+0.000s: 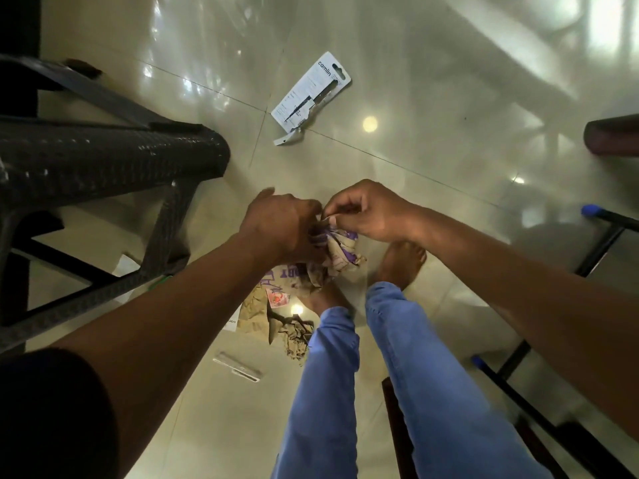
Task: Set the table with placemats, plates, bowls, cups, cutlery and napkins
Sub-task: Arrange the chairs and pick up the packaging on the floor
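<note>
**Both hands on a crumpled paper package above the floor**

While the person stands barefoot in blue trousers (332,392) on a glossy tiled floor (432,98), both hands meet over a crumpled brown paper package (340,252) with purple print, held in the air above the feet. The left hand (281,228) is curled round the package's left side, knuckles up, its fingertips hidden in the paper. The right hand (366,212) pinches something small and pale at the top of the package between thumb and forefinger; it may be tape or a torn paper edge, but it is too small to tell. What the package contains cannot be seen.

Below the hands, more torn brown paper (273,316) lies on the floor by the left foot, with a small pink label on it. A white blister card (311,95) printed "camlin" lies farther off on the tiles, torn open at its lower end. A pale flat strip (237,366) lies near the left leg. A dark woven stool (103,160) stands at left, and a black frame with blue tips (594,236) at right.
</note>
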The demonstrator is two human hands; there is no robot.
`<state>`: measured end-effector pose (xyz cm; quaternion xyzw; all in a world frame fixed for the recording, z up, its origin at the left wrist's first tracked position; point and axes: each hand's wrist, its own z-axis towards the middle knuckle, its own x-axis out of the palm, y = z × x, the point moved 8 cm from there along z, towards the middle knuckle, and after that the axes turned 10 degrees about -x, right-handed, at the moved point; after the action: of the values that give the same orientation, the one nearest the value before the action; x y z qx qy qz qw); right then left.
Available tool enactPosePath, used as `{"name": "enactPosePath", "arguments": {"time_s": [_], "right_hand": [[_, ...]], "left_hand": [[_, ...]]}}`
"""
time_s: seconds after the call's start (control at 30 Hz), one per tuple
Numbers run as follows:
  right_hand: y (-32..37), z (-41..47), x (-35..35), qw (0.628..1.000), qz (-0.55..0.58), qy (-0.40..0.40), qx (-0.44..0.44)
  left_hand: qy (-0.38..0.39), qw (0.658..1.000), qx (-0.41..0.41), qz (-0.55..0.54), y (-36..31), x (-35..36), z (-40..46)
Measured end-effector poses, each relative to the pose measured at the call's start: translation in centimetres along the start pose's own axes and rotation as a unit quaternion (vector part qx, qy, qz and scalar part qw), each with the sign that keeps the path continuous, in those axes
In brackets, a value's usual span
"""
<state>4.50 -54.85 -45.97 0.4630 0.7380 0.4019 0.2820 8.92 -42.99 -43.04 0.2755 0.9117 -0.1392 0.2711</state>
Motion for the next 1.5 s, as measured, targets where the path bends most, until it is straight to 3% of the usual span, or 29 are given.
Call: {"name": "enactPosePath", "arguments": {"time_s": [0.1,0.2,0.3,0.4,0.5,0.67,0.8,0.9,1.1,1.23,1.5], "right_hand": [[-1.3,1.2,0.8,1.000,0.023,0.008,0.019],[-5.1,2.7,0.5,0.992,0.049,-0.079,0.085],[-9.2,4.0,0.1,0.972,-0.161,-0.118,0.122],[-12.1,5.2,2.4,0.938,-0.314,-0.055,0.137],[-13.5,6.3,5.1,0.879,-0.461,-0.017,0.118],[-14.1,7.0,7.8,0.795,-0.601,-0.005,0.079],[-14.0,7.7,8.4,0.763,-0.644,0.020,0.053],[-14.8,8.1,8.1,0.755,-0.651,0.049,0.068],[-14.4,8.1,7.6,0.795,-0.597,0.079,0.064],[-14.0,7.8,8.5,0.815,-0.565,0.097,0.079],[-15.3,6.7,11.2,0.803,-0.580,0.112,0.080]], "left_hand": [[0.026,0.996,-0.054,-0.069,1.2,1.3,1.0],[0.026,0.989,-0.084,-0.122,2.8,3.5,1.2],[0.043,0.974,-0.119,-0.186,5.1,6.2,0.8],[0.046,0.952,-0.164,-0.256,7.9,9.2,0.7],[0.048,0.923,-0.212,-0.319,10.6,12.2,0.6],[0.023,0.865,-0.265,-0.426,13.3,14.7,-0.2],[0.008,0.813,-0.278,-0.512,14.0,15.1,-0.9],[0.000,0.773,-0.284,-0.568,14.3,15.2,-1.2],[-0.007,0.695,-0.288,-0.659,13.6,14.6,-1.8],[-0.017,0.686,-0.293,-0.665,13.2,14.8,-2.2],[-0.026,0.685,-0.294,-0.667,12.0,15.9,-2.4]]}}
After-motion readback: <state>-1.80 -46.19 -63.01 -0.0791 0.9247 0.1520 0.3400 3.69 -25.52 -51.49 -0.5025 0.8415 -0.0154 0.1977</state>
